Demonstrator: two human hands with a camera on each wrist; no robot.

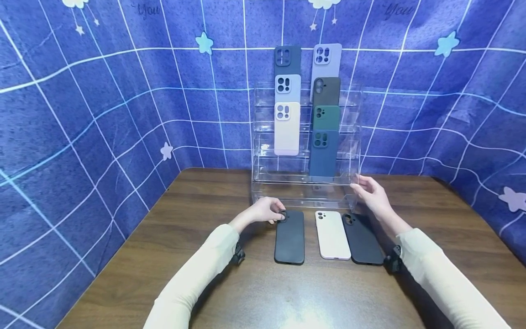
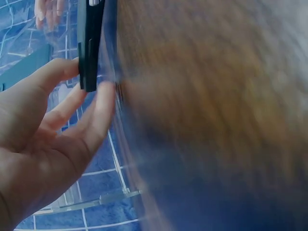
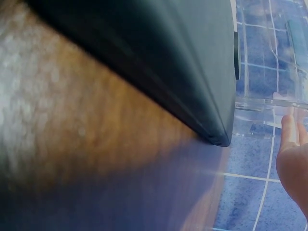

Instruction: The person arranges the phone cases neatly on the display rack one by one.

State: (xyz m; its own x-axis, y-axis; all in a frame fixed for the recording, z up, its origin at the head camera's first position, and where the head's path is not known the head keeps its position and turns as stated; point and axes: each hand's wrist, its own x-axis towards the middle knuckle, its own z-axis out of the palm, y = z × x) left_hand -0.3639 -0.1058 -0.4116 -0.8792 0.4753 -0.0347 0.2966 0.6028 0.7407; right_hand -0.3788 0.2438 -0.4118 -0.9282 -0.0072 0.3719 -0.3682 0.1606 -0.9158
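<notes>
**At the foot of the clear rack, a left hand is taking a dark case by its top end**

On the brown wooden table (image 1: 197, 283), just in front of the clear acrylic display rack (image 1: 263, 137), the left hand (image 1: 267, 211) is curling its thumb and fingers around the top end of the dark grey phone case (image 1: 289, 237) — the left wrist view is showing the case's edge sitting between the thumb and the fingertips (image 2: 107, 98). The case is lying flat on the table, its far end close to the rack's base.

The right hand (image 1: 371, 194) is hovering with fingers loosely spread and holding nothing, beside the rack's lower right corner — whether it is touching the acrylic cannot be told. Just below it, the black phone case (image 1: 363, 240) is lying flat, and the white phone case (image 1: 332, 235) is lying next to it, between the two dark ones.

Seven more cases are standing on the rack's tiers in two columns, against a blue star-patterned backdrop (image 1: 102, 114).
</notes>
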